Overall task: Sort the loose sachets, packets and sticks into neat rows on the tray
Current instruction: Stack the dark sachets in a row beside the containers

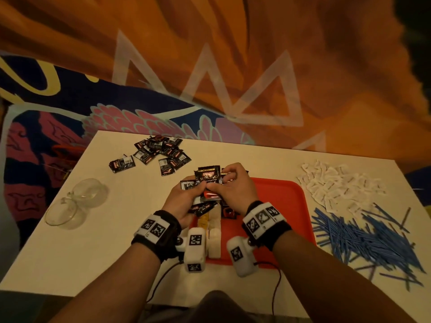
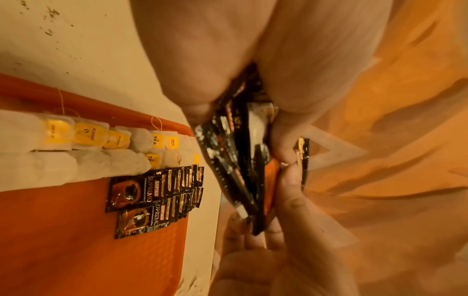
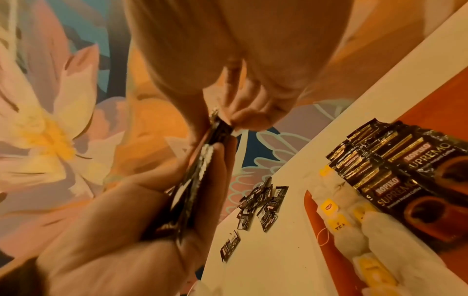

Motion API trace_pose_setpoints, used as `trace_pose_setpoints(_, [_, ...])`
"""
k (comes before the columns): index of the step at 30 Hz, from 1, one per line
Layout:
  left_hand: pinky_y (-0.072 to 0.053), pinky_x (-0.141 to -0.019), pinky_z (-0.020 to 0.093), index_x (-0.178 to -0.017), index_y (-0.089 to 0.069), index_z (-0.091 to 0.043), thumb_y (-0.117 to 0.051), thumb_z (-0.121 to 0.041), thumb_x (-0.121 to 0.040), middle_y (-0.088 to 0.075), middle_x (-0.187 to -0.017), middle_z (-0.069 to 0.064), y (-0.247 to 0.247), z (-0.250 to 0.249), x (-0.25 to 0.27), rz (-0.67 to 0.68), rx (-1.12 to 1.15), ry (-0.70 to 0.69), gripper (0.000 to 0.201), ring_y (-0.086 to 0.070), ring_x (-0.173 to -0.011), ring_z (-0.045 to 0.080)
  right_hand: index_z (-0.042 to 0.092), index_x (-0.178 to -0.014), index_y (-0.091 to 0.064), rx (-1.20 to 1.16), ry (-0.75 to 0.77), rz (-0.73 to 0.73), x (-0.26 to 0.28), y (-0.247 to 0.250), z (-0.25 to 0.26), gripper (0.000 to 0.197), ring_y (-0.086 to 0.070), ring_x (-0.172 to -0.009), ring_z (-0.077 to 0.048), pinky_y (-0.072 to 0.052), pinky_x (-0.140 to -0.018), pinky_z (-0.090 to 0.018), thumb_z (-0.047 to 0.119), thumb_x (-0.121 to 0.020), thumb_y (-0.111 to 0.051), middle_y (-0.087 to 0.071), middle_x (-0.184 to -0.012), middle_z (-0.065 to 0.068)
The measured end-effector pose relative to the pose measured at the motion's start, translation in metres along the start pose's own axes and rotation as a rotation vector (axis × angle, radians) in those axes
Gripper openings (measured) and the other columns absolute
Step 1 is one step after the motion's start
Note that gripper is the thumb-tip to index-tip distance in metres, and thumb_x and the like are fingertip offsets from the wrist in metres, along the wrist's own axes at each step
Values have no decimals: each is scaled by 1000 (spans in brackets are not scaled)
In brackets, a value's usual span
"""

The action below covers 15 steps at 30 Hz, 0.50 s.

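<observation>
Coffee sachets [image 1: 205, 190] sit fanned in the left hand [image 1: 180, 201] above the red tray [image 1: 279, 206], while the right hand [image 1: 233, 185] pinches the top one, apparently to peel it off for the rows.

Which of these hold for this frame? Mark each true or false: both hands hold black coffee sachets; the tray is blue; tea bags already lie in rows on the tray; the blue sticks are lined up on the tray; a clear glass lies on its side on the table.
1. The left hand and right hand hold a bunch of coffee sachets. True.
2. The tray is blue. False: it is red.
3. Tea bags lie in rows on the tray. True.
4. The blue sticks are lined up on the tray. False: they lie heaped on the table, right of the tray.
5. A clear glass lies on its side. True.
</observation>
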<state>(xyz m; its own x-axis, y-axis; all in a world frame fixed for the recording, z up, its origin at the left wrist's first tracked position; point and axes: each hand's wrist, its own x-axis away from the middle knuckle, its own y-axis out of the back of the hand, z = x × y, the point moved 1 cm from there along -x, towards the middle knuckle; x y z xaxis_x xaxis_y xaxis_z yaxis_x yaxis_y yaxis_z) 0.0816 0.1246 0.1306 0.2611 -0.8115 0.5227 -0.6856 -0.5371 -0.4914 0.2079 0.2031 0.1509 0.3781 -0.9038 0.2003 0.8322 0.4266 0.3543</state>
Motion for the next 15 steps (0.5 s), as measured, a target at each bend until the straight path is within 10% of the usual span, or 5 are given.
trace_pose_setpoints(8, [-59, -55, 40, -128, -57, 0, -55, 2, -94, -70, -107, 24, 5, -7, -2, -74, -15, -11, 34, -73, -79, 33, 13, -87, -61, -285, -169, 43, -16, 7, -5, 20, -71, -91, -34, -56, -86, -54, -4, -81, -72, -73, -96, -17])
trace_pose_setpoints(15, [-61, -62, 43, -112, -63, -10, -62, 4, -91, -73, -105, 18, 6, -4, -4, -140, 24, -69, 26, -74, -85, 30, 7, -102, -46, -579, -195, -51, -16, 10, 7, 31, -64, -70, -20, -54, -60, -28, -19, -87, -36, -66, -97, -20])
